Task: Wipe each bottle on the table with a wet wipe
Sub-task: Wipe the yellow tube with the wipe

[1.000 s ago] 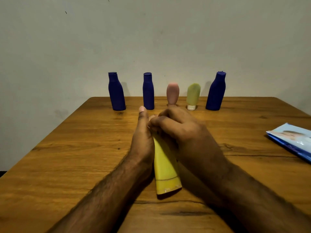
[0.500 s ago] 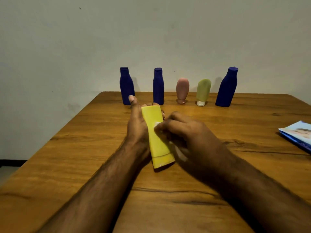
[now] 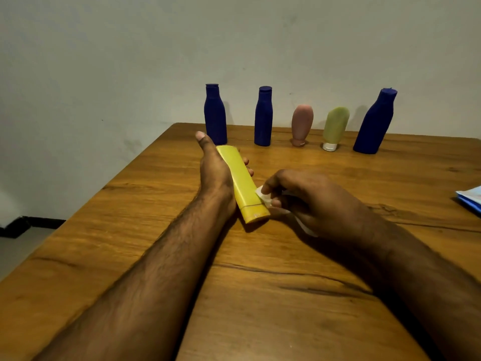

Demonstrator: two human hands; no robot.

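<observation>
The left hand (image 3: 214,173) holds the yellow bottle (image 3: 242,182) in a curled grip, thumb up along its left side and fingertips showing past its right edge. The bottle lies slanted, cap end nearest the person, low over the tabletop (image 3: 156,204). Just right, the right hand (image 3: 307,201) pinches a white wet wipe (image 3: 263,195) against the bottle's lower right side. Five more bottles stand along the far edge.
</observation>
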